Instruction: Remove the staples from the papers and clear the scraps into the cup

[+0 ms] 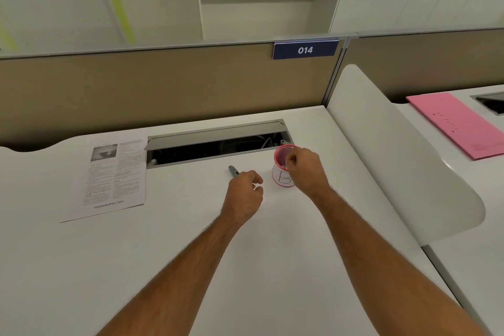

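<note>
A small white cup (281,176) with a red rim and a letter B on its side stands on the white desk (191,254). My right hand (306,169) hovers over the cup's mouth with fingertips pinched together; anything between them is too small to see. My left hand (244,194) rests on the desk just left of the cup, fingers curled. A grey staple remover (233,171) lies at its knuckles, partly hidden. Printed papers (111,177) lie flat at the left.
An open cable trough (218,144) with a raised grey lid runs along the back of the desk. A white curved divider (395,158) stands at the right. Beyond it lies a pink folder (458,123). A tan partition bears a blue 014 sign (305,49).
</note>
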### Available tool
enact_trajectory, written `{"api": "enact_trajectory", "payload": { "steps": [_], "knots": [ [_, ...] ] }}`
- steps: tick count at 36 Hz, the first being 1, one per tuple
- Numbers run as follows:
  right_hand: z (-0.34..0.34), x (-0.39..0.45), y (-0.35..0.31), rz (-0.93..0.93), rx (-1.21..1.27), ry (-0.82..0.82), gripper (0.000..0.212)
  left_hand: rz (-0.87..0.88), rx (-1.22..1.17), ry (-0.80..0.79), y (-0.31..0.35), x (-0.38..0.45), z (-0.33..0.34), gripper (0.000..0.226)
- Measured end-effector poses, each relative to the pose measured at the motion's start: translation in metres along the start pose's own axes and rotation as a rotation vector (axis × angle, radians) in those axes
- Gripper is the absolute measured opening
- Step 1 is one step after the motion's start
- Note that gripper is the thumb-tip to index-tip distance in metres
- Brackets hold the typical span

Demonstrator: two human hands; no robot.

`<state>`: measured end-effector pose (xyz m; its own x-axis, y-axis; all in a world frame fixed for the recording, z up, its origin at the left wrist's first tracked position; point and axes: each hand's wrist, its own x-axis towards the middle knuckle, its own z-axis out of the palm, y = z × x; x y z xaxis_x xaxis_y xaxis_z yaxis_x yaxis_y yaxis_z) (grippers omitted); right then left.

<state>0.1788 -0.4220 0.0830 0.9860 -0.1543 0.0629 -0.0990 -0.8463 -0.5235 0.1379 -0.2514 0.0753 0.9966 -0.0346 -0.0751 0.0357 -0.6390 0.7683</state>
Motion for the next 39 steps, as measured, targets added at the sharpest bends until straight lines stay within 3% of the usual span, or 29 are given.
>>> {"api": "enact_trajectory", "payload": {
  "steps": [10,24,28,39],
  "knots": [
    [0.003,0.018,0.011,0.003,-0.067,-0.049,0.025,-0.012,-0.003,0.003,-0.003,0.011,-0.002,0.02],
    [0.011,-0.01,-0.003,-0.049,-0.003,0.124,0.028,-0.052,-0.043,-0.006,-0.014,-0.002,-0.003,0.019],
    [0.02,-0.031,-0.014,-0.142,0.031,0.17,0.013,-0.067,-0.076,-0.008,-0.021,-0.017,-0.004,0.019],
    [0.075,-0.089,-0.059,-0.193,0.069,0.026,0.015,-0.113,0.019,-0.026,-0.073,-0.061,-0.04,0.02]
  ]
}}
